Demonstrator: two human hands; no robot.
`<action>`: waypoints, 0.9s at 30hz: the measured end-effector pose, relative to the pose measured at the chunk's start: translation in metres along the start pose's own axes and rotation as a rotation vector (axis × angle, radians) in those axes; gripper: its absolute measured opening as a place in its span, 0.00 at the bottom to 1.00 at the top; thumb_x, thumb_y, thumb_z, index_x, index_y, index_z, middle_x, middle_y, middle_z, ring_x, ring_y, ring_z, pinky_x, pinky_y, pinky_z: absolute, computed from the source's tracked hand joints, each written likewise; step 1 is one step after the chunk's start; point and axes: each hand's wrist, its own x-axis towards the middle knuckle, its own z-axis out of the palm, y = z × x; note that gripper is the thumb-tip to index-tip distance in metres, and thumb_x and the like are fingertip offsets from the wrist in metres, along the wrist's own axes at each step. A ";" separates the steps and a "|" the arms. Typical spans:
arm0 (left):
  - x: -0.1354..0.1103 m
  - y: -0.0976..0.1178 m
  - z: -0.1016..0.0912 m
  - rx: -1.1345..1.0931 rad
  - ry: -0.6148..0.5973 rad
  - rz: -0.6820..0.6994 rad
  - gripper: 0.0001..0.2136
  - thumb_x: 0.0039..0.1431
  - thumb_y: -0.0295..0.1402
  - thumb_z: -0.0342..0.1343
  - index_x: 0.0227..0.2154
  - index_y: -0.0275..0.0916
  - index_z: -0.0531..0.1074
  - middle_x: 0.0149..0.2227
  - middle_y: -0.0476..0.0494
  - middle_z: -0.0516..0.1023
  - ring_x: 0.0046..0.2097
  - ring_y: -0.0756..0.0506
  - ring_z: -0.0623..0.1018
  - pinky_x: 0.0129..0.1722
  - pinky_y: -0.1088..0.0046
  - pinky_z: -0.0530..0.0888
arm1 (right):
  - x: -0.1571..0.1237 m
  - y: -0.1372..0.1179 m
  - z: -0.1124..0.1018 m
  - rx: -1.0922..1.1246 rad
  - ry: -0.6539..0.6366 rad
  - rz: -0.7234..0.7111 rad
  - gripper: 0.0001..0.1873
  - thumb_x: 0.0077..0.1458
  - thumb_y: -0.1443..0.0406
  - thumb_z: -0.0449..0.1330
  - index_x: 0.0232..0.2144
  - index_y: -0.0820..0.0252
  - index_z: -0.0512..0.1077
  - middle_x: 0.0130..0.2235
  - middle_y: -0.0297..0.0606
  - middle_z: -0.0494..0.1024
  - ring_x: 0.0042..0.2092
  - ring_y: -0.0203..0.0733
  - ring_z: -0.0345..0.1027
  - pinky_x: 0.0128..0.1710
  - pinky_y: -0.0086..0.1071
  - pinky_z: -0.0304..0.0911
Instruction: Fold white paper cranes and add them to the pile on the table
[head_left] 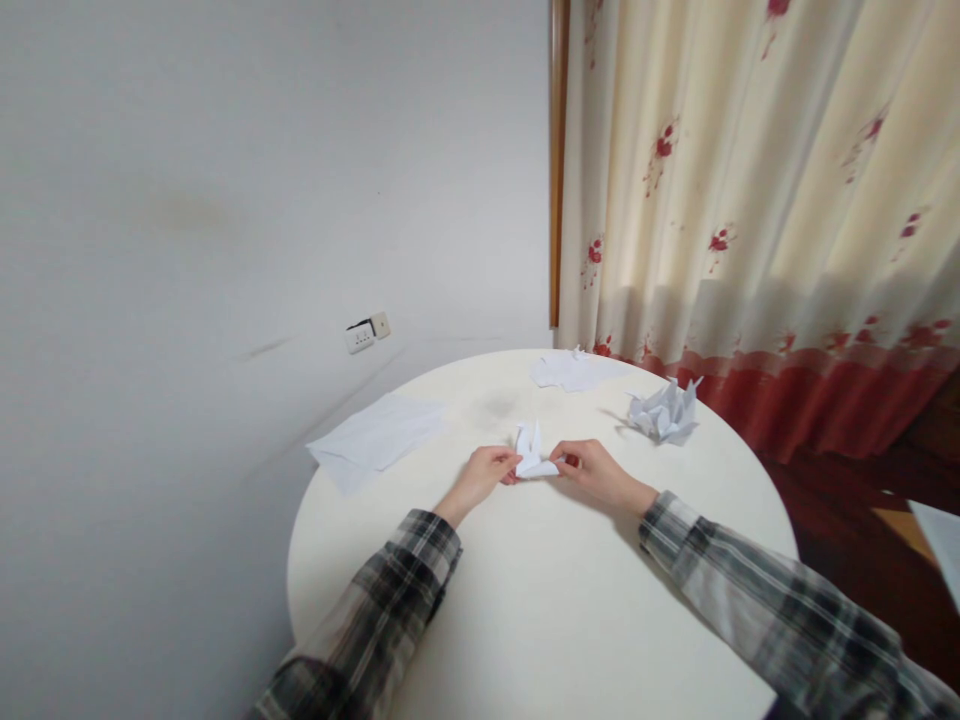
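Note:
Between my two hands, above the middle of the white table, is a folded white paper crane (531, 460) with pointed parts sticking upward. My left hand (489, 468) pinches its left side between thumb and fingers. On the right, the fingers of my right hand (589, 466) are closed on a pointed end of the same paper. The finest folds are too small to make out, and the fingertips cover both edges.
A pile of folded paper cranes (666, 412) stands at the table's right. Flat white paper sheets (379, 432) lie at the left, partly past the edge. More paper (570, 370) lies at the back. The round table (540, 590) adjoins a wall and a floral curtain (720, 180).

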 end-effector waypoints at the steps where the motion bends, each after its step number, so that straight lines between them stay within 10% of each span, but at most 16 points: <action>1: -0.001 0.001 0.000 0.009 -0.023 0.011 0.11 0.43 0.37 0.56 0.20 0.32 0.70 0.18 0.49 0.70 0.22 0.52 0.70 0.24 0.78 0.67 | 0.000 0.000 -0.001 -0.013 0.010 -0.007 0.08 0.50 0.67 0.52 0.28 0.63 0.71 0.22 0.32 0.70 0.23 0.30 0.59 0.24 0.23 0.51; 15: -0.003 0.003 0.002 -0.040 -0.140 -0.004 0.15 0.42 0.42 0.57 0.22 0.31 0.70 0.19 0.48 0.70 0.22 0.52 0.70 0.25 0.78 0.66 | -0.001 0.006 -0.005 -0.329 0.151 -0.361 0.08 0.54 0.68 0.49 0.32 0.62 0.67 0.27 0.37 0.71 0.30 0.35 0.63 0.30 0.27 0.55; 27: -0.013 0.015 0.013 -0.316 -0.189 -0.071 0.17 0.46 0.42 0.55 0.33 0.35 0.62 0.31 0.46 0.69 0.28 0.54 0.71 0.27 0.80 0.65 | 0.001 0.008 -0.006 -0.389 0.161 -0.384 0.07 0.55 0.69 0.48 0.33 0.61 0.66 0.27 0.36 0.70 0.29 0.35 0.62 0.30 0.27 0.54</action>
